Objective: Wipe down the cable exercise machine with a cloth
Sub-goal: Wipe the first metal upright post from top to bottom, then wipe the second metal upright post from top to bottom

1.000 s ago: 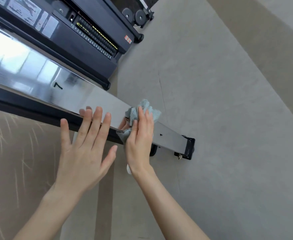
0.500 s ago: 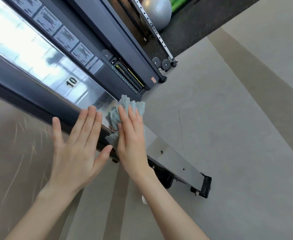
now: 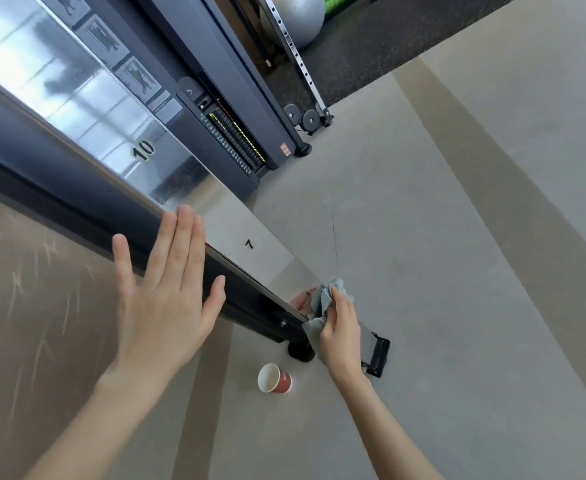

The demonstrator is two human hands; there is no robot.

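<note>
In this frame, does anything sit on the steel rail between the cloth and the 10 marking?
Nothing lies on the steel rail between the cloth in the right hand and the 7 marking. Higher up, fingertips of the left hand overlap the rail's near edge, short of the 10 marking. The paper cup is on the floor.

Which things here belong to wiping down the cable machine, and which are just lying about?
For the job: cloth, held by the right hand; steel rail under the cloth; left hand, open at the rail's edge.
Just lying about: red paper cup on the floor; grey exercise ball in the background.
</note>
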